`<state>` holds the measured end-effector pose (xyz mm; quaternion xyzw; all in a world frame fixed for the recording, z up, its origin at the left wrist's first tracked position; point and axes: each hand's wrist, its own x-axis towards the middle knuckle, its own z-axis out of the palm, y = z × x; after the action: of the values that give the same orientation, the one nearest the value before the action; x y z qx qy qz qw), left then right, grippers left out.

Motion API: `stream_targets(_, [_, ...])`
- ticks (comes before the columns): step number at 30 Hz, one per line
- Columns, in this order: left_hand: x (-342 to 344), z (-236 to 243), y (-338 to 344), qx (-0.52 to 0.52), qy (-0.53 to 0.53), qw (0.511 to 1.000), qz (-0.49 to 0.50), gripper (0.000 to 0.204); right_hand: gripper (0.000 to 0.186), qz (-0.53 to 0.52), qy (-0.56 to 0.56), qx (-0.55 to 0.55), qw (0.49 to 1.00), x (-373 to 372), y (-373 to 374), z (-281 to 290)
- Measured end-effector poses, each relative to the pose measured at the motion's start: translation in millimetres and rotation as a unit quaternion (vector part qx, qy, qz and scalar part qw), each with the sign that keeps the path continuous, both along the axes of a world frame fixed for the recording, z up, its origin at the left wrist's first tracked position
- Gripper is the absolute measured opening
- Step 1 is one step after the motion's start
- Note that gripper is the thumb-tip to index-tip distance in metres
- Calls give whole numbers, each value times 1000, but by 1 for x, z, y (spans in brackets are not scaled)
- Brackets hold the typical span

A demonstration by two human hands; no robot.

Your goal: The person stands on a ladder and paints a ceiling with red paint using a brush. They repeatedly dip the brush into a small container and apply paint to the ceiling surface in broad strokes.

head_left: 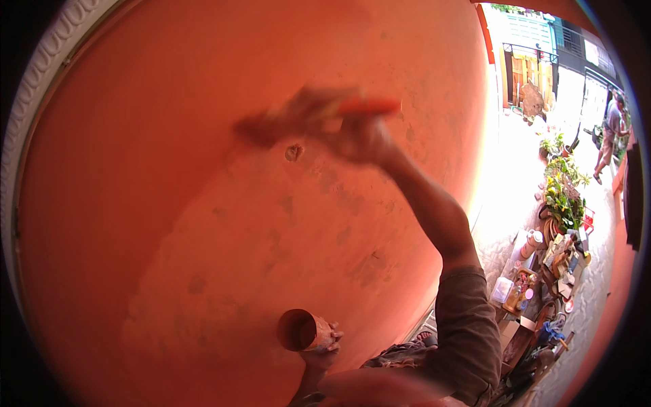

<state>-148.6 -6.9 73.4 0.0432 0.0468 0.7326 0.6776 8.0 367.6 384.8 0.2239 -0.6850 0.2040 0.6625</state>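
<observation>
An orange-red painted wall [163, 136] has one small, round chipped hole [293, 152]. Just above and right of the hole, the right hand [358, 136] grips a motion-blurred, red-handled paintbrush [260, 129] whose head reaches left of it; contact with the wall is unclear. Well below the hole, the left hand [328, 340] curls around an orange, open-topped round cup [297, 330]. Left of the hole looks evenly coated; below and right, paler, blotchy wall seems left uncovered.

Inscriptions, labels, brand marks, numerals and signs — none legible anywhere in the head view, neither in the foreground nor in the bright, small-scale background at right.
</observation>
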Motion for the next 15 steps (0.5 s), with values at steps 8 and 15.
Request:
stream_targets(8, [3,9,2,35,-13,999,-30,65,22,-173,148,-379,897,81,252,-3])
stream_targets(15, [-17,-9,0,16,-17,999,-47,68,18,-455,106,-251,848,40,189,1])
